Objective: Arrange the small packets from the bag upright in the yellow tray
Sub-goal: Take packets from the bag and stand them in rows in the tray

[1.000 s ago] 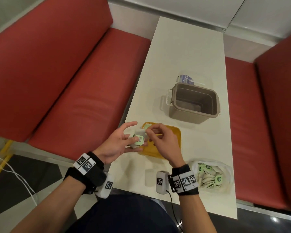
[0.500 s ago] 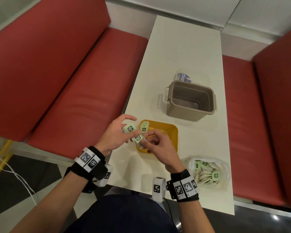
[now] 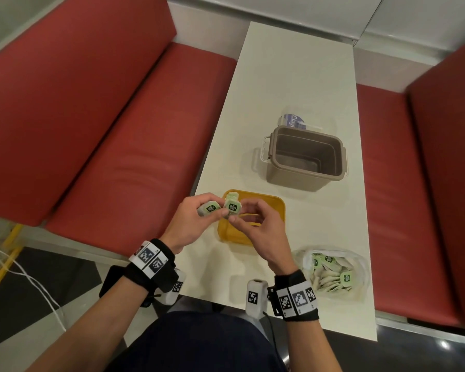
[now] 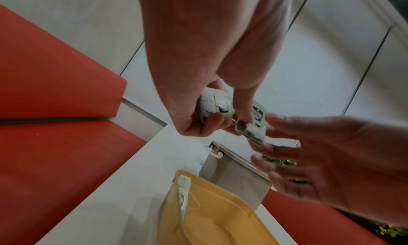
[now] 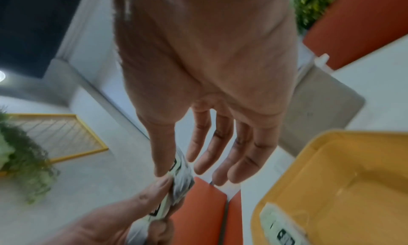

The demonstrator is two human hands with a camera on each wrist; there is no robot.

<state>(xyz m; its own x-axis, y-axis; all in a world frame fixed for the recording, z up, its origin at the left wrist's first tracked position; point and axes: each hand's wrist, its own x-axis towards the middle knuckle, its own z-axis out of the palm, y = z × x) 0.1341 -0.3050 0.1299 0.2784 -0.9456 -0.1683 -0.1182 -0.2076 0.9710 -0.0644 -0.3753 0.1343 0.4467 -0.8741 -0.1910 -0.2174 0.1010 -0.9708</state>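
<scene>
Two small white packets with green labels were held above the near left corner of the yellow tray (image 3: 275, 208): one packet (image 3: 209, 209) farther left, the other packet (image 3: 232, 206) over the tray's edge. A few more stood upright against the tray's far left corner (image 3: 231, 196). The clear bag (image 3: 360, 260), holding many packets, lay right of the tray.

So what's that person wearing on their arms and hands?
Both hands are bare: left hand, right hand. Each wrist has a black strap with white tags printed in black square codes, plus a small white camera pod. A thin black cable trails from the right pod.
</scene>
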